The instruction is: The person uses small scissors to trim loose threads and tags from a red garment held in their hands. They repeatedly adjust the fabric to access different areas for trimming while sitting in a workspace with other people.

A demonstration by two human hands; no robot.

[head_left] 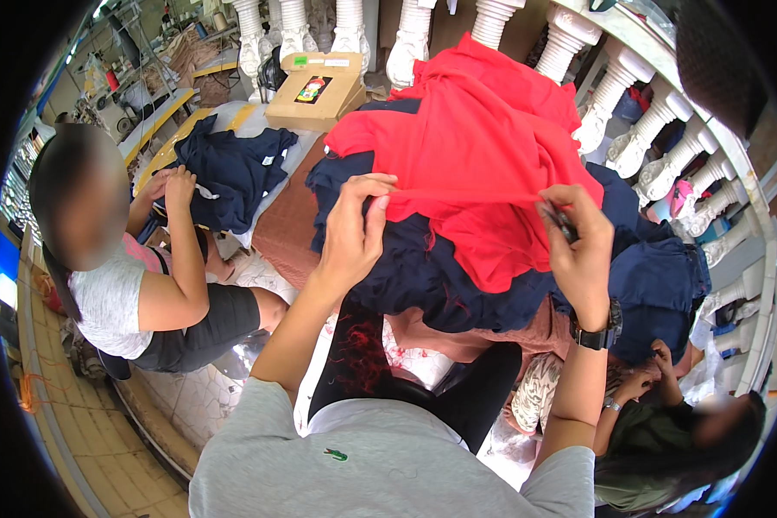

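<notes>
A red knit garment (483, 129) lies spread over a heap of dark navy garments (423, 276). One edge of it is stretched in a straight line between my two hands. My left hand (354, 229) pinches the left end of that edge between thumb and fingers. At the other end my right hand (581, 246), with a black watch at the wrist, is closed on the red edge. A small dark tool (565, 226) is also tucked in the right hand; fingers cover most of it, so its kind is unclear. Loose red threads (363, 350) cling to my dark trouser leg.
A brown cloth (285, 233) covers the table under the heap. Beyond stand a cardboard box (315, 91) and white balusters (609, 95). On the left a co-worker handles a navy garment (233, 173); another person (665, 440) sits at the lower right, near folded navy clothes (660, 293).
</notes>
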